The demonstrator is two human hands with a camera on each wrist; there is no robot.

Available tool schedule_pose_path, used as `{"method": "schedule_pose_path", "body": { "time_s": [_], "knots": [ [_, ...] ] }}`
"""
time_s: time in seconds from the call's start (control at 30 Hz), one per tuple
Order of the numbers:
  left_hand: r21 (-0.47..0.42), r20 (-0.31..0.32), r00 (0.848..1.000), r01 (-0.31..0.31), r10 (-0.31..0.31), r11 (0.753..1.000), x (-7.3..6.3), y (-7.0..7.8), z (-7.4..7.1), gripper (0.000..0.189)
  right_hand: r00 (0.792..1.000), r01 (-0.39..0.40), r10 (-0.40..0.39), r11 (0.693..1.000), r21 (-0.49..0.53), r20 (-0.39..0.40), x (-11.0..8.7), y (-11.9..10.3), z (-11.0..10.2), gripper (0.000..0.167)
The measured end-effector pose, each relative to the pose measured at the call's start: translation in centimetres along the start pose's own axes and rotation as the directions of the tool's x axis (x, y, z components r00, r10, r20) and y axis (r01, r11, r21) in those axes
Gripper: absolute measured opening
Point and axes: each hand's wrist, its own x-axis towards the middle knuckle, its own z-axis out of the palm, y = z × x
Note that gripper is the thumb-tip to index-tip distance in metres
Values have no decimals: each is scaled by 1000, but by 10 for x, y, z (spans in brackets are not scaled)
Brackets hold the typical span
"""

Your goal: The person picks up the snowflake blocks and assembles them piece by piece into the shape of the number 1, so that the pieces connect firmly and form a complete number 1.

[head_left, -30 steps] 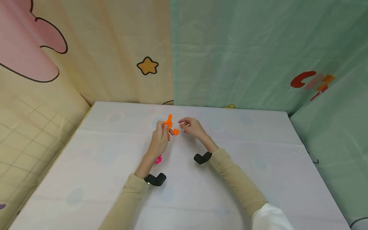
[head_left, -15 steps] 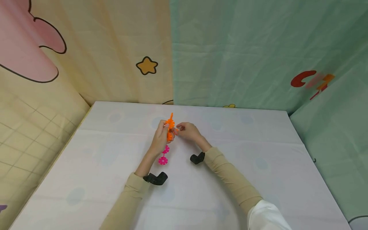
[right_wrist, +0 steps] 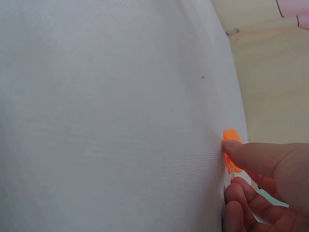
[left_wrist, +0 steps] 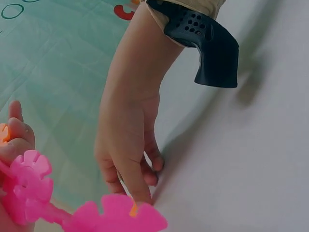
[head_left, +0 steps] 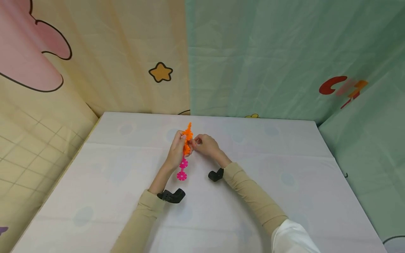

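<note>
My left hand [head_left: 174,153] grips a joined string of orange notched plastic discs [head_left: 188,134] above the far middle of the table. Pink notched discs [head_left: 181,175] hang in a row below that hand; up close in the left wrist view, pink discs [left_wrist: 30,179] cross the bottom left. From the right, my right hand [head_left: 207,145] meets the string with thumb and fingertips together. The right wrist view shows its thumb pressed on an orange disc [right_wrist: 232,136], pinching it. Left palm and fingers hide part of the orange pieces.
A white cloth with faint spots covers the table [head_left: 253,196]. Printed curtains stand behind it, yellow [head_left: 126,52] at left and green [head_left: 269,63] at right. Each wrist wears a black camera mount [head_left: 172,196].
My right hand has moved left and slightly down to the orange string, closing on a disc. The pink discs, mostly hidden behind the left wrist before, have swung into sight.
</note>
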Motion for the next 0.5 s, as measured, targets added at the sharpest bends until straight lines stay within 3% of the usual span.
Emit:
{"method": "schedule_pose_path", "body": {
  "time_s": [0.2,0.37,0.5],
  "knots": [
    [170,-35,999,42,-36,985,0,-5,1,20,999,12,-7,995,103,-45,-3,6,0,24],
    [408,-26,999,-18,31,913,-1,-9,1,23,998,8,3,984,177,-59,-7,12,-3,26],
    [506,-22,996,-59,82,860,-2,-14,1,21,997,13,2,981,193,-79,-11,15,-7,26]
  ]
}}
